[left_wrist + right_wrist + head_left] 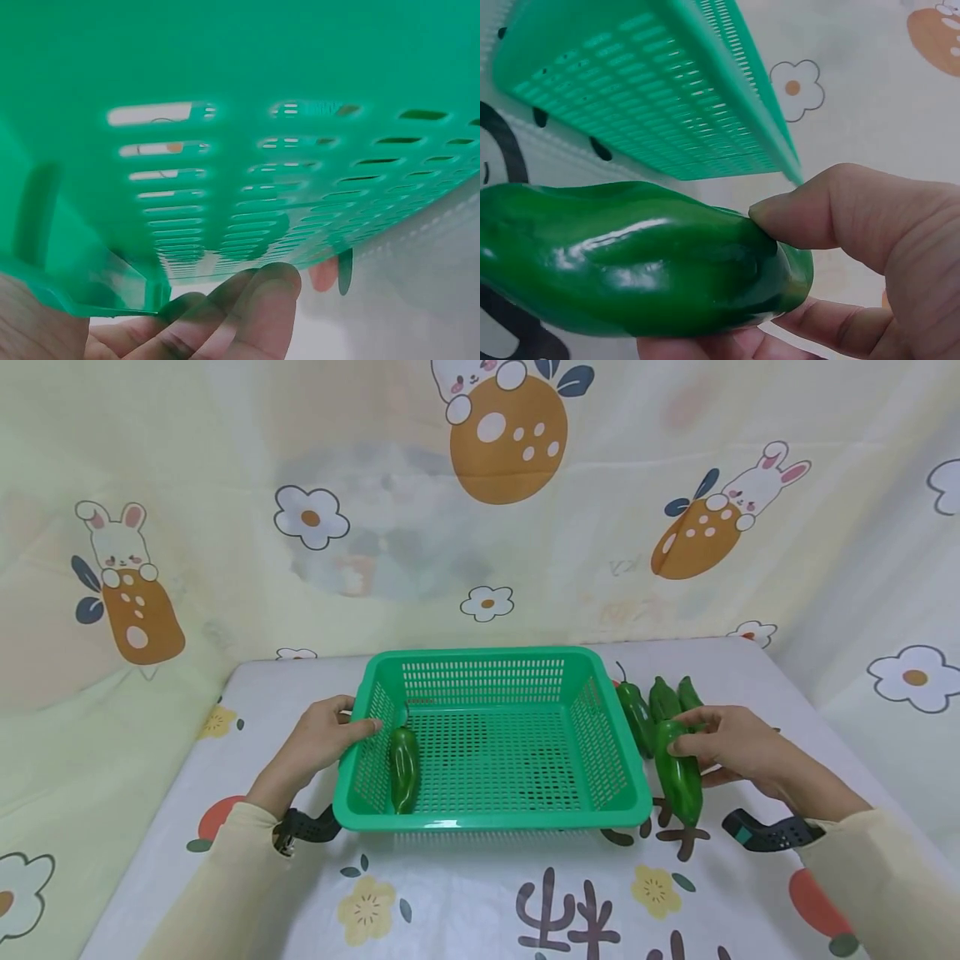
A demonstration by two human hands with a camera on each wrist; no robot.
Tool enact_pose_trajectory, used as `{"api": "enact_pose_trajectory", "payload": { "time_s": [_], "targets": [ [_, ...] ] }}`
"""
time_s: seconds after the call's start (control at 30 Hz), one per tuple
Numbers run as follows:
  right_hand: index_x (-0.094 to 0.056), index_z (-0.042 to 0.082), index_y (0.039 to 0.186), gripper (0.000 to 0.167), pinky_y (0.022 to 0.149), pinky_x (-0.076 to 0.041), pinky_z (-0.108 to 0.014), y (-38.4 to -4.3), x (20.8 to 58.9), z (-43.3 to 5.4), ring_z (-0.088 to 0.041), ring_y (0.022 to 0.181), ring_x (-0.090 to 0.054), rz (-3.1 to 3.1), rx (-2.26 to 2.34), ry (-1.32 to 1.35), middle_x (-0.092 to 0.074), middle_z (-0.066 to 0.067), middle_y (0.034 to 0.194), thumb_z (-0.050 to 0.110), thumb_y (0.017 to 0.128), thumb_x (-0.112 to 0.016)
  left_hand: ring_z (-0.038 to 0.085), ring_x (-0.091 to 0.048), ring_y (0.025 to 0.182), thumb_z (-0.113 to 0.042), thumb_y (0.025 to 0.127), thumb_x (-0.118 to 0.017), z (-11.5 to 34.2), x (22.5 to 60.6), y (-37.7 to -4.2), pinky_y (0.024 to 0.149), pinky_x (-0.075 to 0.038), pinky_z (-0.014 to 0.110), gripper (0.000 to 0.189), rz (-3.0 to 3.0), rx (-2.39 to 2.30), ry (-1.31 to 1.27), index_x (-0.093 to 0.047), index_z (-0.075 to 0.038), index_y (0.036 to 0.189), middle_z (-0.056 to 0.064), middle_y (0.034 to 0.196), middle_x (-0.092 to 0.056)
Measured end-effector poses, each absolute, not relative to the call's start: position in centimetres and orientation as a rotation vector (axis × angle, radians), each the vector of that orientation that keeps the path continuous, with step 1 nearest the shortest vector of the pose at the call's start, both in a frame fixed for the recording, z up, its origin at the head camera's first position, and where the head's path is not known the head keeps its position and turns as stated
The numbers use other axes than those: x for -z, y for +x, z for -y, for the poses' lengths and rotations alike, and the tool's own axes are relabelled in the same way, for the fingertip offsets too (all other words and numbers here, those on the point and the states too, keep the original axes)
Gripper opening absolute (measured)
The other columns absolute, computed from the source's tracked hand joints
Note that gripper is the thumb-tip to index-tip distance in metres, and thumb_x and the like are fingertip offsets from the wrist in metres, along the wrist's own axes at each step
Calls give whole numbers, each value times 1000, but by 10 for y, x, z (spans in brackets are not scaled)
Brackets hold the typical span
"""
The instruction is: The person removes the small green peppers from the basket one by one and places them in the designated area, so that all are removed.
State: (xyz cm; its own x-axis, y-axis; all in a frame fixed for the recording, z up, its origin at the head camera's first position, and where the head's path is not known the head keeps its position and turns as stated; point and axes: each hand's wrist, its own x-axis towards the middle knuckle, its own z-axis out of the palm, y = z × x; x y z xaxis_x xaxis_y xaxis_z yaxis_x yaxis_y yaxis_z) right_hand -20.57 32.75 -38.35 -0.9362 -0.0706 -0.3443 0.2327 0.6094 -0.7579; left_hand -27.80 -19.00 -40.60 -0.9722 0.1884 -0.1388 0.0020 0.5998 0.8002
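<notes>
A green plastic basket with slotted walls stands in the middle of the table. Inside it, along the left wall, lies one long green pepper. My left hand grips the basket's left rim, thumb over the edge and fingers against the outer wall, as the left wrist view shows. Just right of the basket, my right hand pinches a large glossy green pepper near its upper end, the tip pointing toward me. In the right wrist view the thumb presses on top of this pepper with fingers beneath.
Behind the held pepper, several more green peppers lie beside the basket's right wall. A patterned cloth covers the table, and printed curtains hang behind and at both sides. Each wrist wears a black band.
</notes>
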Motion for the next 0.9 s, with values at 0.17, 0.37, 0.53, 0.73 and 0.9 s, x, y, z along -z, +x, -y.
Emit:
{"api": "enact_pose_trajectory", "payload": {
  "time_s": [0.17, 0.37, 0.53, 0.73, 0.9],
  "targets": [
    [-39, -16, 148, 66, 75, -66, -44, -201, 390, -327, -25, 84, -72, -2491, 1234, 147, -70, -17, 109, 18, 98, -66, 41, -73, 106, -24, 101, -67, 191, 407, -279, 89, -63, 52, 54, -2599, -1324, 152, -51, 9, 141, 34, 134, -61],
    [-39, -16, 148, 67, 75, -66, -43, -198, 398, -327, -25, 84, -73, -2481, 1214, 154, -70, -17, 108, 18, 98, -67, 41, -73, 105, -23, 100, -67, 191, 410, -281, 85, -64, 50, 56, -2580, -1357, 151, -50, 10, 141, 34, 131, -63],
    [-41, -14, 147, 66, 75, -66, -45, -196, 409, -330, -25, 86, -72, -2447, 1219, 172, -65, -21, 113, 18, 97, -69, 41, -73, 105, -23, 101, -67, 191, 410, -281, 85, -64, 50, 54, -2579, -1361, 154, -51, 10, 141, 34, 131, -63],
    [-44, -12, 146, 64, 75, -66, -46, -192, 420, -333, -25, 89, -73, -2427, 1219, 185, -68, -19, 112, 18, 96, -71, 41, -73, 105, -23, 101, -67, 190, 409, -280, 85, -64, 50, 56, -2579, -1359, 153, -49, 10, 142, 34, 131, -63],
    [-47, -12, 144, 61, 75, -66, -45, -191, 425, -332, -24, 88, -71, -2427, 1198, 187, -68, -16, 109, 17, 96, -71, 42, -73, 105, -22, 101, -66, 190, 408, -279, 84, -64, 51, 57, -2584, -1357, 158, -48, 11, 144, 34, 131, -63]
  ]
}}
